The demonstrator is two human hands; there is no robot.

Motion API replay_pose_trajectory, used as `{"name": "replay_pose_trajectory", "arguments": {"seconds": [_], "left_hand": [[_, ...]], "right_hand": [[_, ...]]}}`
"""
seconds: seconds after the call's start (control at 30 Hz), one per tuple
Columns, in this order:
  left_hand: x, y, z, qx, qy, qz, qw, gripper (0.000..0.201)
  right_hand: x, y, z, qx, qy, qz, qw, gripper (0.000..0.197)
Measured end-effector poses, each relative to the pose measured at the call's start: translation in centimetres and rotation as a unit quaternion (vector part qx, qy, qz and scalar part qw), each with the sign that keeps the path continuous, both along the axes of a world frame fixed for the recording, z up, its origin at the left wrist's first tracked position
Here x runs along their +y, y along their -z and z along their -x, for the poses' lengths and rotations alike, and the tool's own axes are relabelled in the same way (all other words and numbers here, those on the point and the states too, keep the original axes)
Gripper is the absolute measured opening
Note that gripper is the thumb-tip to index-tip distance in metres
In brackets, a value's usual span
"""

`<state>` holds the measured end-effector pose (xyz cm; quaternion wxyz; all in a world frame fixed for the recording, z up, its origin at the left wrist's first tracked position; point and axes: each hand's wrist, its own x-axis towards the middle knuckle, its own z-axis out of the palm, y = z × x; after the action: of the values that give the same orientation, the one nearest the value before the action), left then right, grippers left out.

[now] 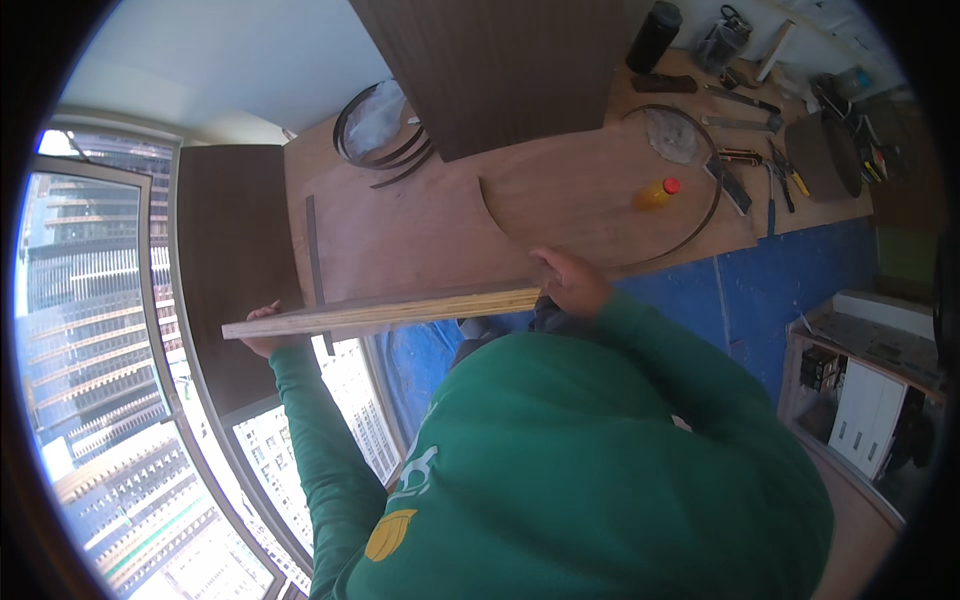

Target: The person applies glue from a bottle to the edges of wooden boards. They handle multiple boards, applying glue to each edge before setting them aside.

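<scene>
Board (400,312) — in left grip (264,346)

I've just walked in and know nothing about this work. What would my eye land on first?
Probably the big green shirt filling the lower middle, and the board just above it, with the left hand gripping its left end and the right hand at its right end. Next, the bright window along the left side, with tall buildings outside. A small red-capped bottle also stands out on the brown worktop, toward the upper right.
</scene>
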<state>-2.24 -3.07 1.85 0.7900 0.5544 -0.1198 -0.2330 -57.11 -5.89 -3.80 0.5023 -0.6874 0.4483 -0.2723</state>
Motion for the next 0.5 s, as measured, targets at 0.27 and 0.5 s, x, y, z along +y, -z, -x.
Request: {"name": "replay_pose_trajectory", "arguments": {"seconds": [0.27, 0.5], "left_hand": [[0.8, 1.7, -1.6, 0.026, 0.025, 0.016, 0.999, 0.035], [-0.1, 0.6, -0.7, -0.014, -0.001, -0.032, 0.999, 0.026]], "right_hand": [[0.7, 10.7, 4.5, 0.422, 0.110, -0.064, 0.898, 0.028], [1.5, 15.6, 6.2, 0.398, 0.204, -0.078, 0.891, 0.027]]}}
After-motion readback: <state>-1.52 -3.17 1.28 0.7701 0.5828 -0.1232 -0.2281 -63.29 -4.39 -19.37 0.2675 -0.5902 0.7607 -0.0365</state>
